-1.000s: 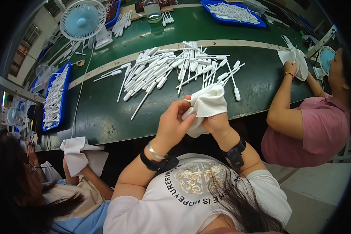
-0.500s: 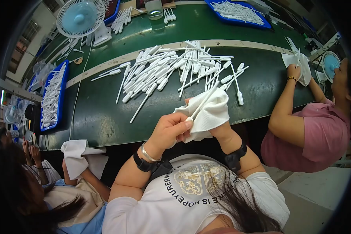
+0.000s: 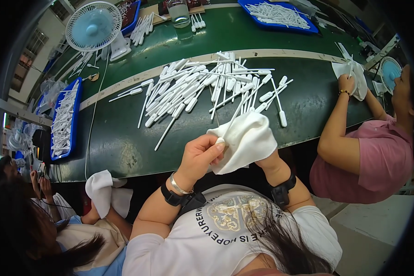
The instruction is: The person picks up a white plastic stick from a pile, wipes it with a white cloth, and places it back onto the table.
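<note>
My left hand point(image 3: 200, 152) is closed, its thumb and fingers pinching the thick end of a white plastic stick point(image 3: 221, 139). The stick's thin shaft slants up and away to the right, passing along a white ribbed cloth point(image 3: 249, 143). My right hand point(image 3: 267, 162) is under this cloth, which drapes over it and hides its fingers; the hand holds the cloth up beside the left hand. Just beyond, a loose pile of similar white sticks point(image 3: 184, 85), each with a thick oblong end, lies on the dark green table point(image 3: 119, 147).
Blue trays of white sticks stand at the left point(image 3: 72, 133) and far right point(image 3: 285, 27). A fan point(image 3: 93, 28) and a glass jar point(image 3: 179, 17) are at the back. Co-workers sit on both sides, the right one holding a cloth point(image 3: 359, 85), the left one another cloth point(image 3: 100, 189).
The cloth over my right hand has spread out and shifted slightly right and down. My left hand still pinches the stick. The left co-worker's cloth has moved a little to the right.
</note>
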`<state>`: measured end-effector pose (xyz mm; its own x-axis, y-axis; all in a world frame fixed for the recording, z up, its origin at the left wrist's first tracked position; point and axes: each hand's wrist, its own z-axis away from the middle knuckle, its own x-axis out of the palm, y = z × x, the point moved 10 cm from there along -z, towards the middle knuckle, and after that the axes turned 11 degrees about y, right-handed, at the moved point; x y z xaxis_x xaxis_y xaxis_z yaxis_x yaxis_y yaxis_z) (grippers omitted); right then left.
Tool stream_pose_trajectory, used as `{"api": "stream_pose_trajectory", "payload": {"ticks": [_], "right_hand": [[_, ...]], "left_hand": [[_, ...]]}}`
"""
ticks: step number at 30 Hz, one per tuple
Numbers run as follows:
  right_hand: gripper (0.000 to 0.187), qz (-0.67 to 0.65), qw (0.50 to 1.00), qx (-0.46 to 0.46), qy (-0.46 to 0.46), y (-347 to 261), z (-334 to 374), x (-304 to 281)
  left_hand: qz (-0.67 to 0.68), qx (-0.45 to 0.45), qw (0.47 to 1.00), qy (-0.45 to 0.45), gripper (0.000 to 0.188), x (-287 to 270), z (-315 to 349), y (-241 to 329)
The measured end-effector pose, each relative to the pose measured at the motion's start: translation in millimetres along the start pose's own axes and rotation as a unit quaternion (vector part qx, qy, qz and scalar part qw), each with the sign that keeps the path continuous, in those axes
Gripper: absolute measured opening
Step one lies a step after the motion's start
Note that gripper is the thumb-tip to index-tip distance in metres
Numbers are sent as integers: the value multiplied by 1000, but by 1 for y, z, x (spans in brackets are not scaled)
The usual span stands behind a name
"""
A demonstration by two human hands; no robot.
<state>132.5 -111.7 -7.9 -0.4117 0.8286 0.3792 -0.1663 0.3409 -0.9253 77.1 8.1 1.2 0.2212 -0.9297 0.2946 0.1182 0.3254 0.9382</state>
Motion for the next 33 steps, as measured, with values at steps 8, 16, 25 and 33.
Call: {"api": "stream_pose_trajectory", "payload": {"ticks": [8,16,25,33], "right_hand": [[41,166,973,-163,-2,-26,10,21],[35,6,984,-150,98,-31,-6,1],[31,196,950,-244,-15,-26,7,36],[24,-99,984,-105,109,-22,-24,-17]], "left_hand": [[-353,347,868,46,10,25,17,37],[-368,300,880,23,13,22,25,39],[-369,424,826,52,15,31,37,59],[-471,435,760,102,10,15,45,66]]}}
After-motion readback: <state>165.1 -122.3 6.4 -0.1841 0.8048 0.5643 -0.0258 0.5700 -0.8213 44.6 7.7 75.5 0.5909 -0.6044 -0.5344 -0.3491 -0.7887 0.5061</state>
